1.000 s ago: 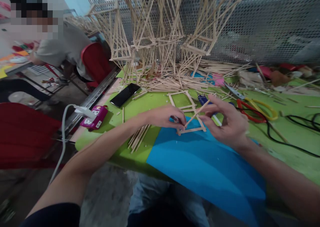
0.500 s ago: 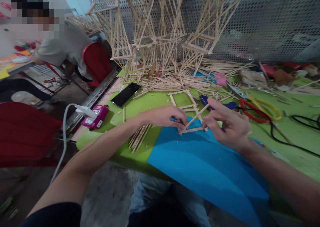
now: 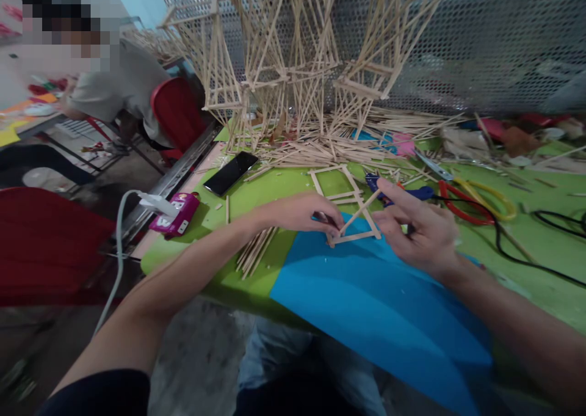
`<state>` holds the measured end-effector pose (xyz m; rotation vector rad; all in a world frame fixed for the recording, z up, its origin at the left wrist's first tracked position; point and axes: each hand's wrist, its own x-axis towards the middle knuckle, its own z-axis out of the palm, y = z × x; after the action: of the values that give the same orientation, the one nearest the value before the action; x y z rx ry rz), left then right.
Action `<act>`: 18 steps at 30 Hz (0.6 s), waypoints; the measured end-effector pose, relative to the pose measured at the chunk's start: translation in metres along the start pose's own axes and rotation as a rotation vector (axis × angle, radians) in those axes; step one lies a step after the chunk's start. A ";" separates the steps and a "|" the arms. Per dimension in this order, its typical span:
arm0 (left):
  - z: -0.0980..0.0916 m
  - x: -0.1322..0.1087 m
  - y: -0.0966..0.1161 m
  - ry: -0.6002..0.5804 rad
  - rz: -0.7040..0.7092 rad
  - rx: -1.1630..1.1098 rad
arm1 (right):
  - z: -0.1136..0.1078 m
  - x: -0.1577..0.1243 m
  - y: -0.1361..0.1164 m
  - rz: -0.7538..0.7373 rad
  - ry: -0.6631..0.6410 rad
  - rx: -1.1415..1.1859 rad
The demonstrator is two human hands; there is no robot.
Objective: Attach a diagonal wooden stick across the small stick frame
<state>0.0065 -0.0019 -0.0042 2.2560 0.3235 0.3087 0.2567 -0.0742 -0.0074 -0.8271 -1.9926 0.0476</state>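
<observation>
A small frame of wooden sticks (image 3: 354, 238) lies on the green table with its near end over a blue sheet (image 3: 366, 300). My left hand (image 3: 320, 214) pinches the lower end of a loose stick (image 3: 359, 213) at the frame's near left corner. That stick slants up to the right across the frame. Its upper end meets the extended index finger of my right hand (image 3: 414, 226), whose other fingers are loosely curled and apart, just right of the frame's near right corner. Behind my right hand lies a blue glue gun (image 3: 421, 193), partly covered.
Stick towers (image 3: 315, 80) stand at the back above a pile of sticks (image 3: 315, 151). A phone (image 3: 230, 173), purple power strip (image 3: 176, 213) and stick bundle (image 3: 256, 252) lie left; scissors (image 3: 476, 202) and black cable (image 3: 540, 269) right. A person (image 3: 123, 86) sits far left.
My right hand's lower fingers have moved slightly right, off the frame's near right corner, which now shows. The index finger stays at the stick's upper end. My left hand has hardly moved.
</observation>
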 end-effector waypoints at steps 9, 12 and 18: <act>0.001 0.001 0.002 -0.036 -0.009 0.079 | -0.003 0.006 -0.002 -0.127 0.016 -0.120; 0.001 0.001 0.001 -0.014 -0.002 0.107 | -0.003 0.005 -0.002 -0.115 0.019 -0.127; 0.001 0.003 -0.006 -0.040 0.045 0.084 | -0.004 0.001 0.003 0.000 0.032 -0.141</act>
<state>0.0089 0.0023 -0.0090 2.3513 0.2696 0.2778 0.2610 -0.0728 -0.0057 -0.9118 -1.9831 -0.1071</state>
